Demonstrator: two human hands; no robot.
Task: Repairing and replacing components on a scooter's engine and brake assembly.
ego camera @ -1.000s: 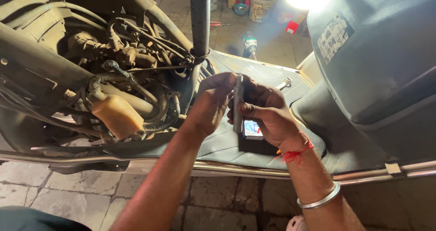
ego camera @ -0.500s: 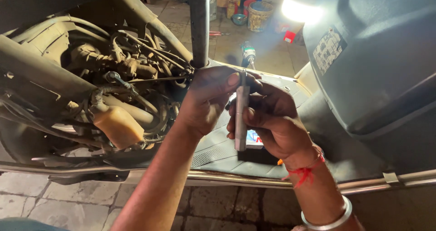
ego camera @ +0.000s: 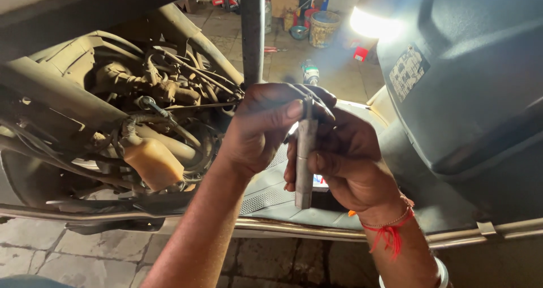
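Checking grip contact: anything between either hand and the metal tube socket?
Nothing visible. The right hand wraps the grey metal tube socket directly, and the left hand pinches its top end, skin on metal.

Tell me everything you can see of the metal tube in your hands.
The metal tube is a plain grey cylinder, dull and worn, with a faint ring line midway. It stands upright, lower end free above the scooter footboard. The right hand wraps it; the left hand pinches its top, where thin wire shows.
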